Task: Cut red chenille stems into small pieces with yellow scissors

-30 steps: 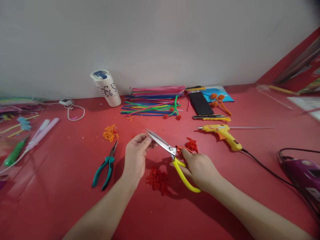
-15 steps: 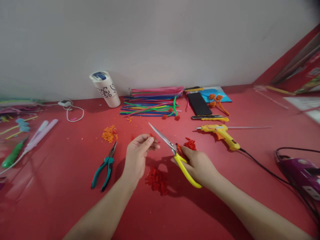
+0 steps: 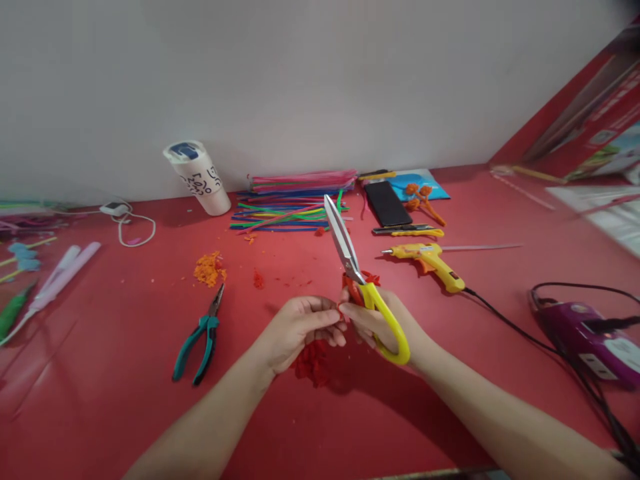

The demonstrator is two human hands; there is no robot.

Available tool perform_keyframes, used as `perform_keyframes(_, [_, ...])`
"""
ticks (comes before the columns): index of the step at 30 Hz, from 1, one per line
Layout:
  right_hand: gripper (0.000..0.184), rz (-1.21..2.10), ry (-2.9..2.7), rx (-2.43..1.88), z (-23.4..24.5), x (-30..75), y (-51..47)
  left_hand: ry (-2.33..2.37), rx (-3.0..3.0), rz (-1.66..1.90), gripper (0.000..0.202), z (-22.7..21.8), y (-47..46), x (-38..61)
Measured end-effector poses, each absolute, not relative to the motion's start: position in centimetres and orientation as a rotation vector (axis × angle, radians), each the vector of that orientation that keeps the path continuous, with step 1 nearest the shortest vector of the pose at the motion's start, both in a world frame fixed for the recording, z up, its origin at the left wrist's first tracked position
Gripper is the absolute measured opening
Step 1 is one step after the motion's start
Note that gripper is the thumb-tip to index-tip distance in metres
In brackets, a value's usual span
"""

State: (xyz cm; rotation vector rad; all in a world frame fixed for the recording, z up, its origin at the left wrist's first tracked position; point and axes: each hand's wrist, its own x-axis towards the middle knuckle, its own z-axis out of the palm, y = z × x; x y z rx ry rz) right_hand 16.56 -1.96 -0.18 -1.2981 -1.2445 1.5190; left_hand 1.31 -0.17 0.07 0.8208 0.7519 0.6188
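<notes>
My left hand (image 3: 309, 328) is closed in a pinch on a small red piece (image 3: 341, 309), mostly hidden by the fingertips. My right hand (image 3: 383, 320) grips scissors (image 3: 345, 243) with yellow handles, their blades together and aimed up toward the back of the table. The right fingertips meet the left ones at the red piece. Just below the hands lies a pile of red fuzzy cut pieces (image 3: 311, 368), partly covered by the left hand. More red pieces (image 3: 371, 278) show behind the scissors, and red crumbs (image 3: 258, 279) lie left of them.
Pliers (image 3: 204, 333) and orange clippings (image 3: 209, 269) lie to the left. Pipe cleaners (image 3: 285, 212), a white tumbler (image 3: 200, 180) and a phone (image 3: 388, 204) are along the wall. At right are a yellow glue gun (image 3: 430, 259) and a purple power strip (image 3: 583, 337), its cord trailing.
Both hands have come together over the red pile; they were apart before. The scissors have swung to point more upright. The view has shifted slightly to the right.
</notes>
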Motion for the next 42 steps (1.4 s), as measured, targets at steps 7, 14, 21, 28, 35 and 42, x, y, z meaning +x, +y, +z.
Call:
perform_keyframes(7, [0.014,1.330,-1.425,-1.457,0.2,16.5,-2.1,1.030,1.058,0.745,0.010,0.1,-0.4,1.9])
perform_keyframes(14, [0.026,0.865,-1.780,-1.621,0.2,17.6,-1.9,1.059,0.989,0.969,0.006,-0.1,0.5,1.3])
perform_keyframes(21, [0.034,0.411,-2.302,-1.834,0.0,17.8,-2.2,1.029,0.856,1.259,0.007,0.1,1.5,0.3])
perform_keyframes(28, [0.037,0.188,-2.490,-1.833,-1.1,17.5,-2.4,0.972,0.816,1.345,0.003,-0.1,1.5,0.1])
perform_keyframes(35, [0.039,0.161,-2.501,-1.836,-1.5,17.4,-2.5,0.960,0.799,1.345,0.003,-0.1,1.5,0.1])
perform_keyframes(42, [0.042,0.151,-2.500,-1.836,-1.5,17.4,-2.4,0.952,0.804,1.342,0.004,-0.1,1.5,0.0])
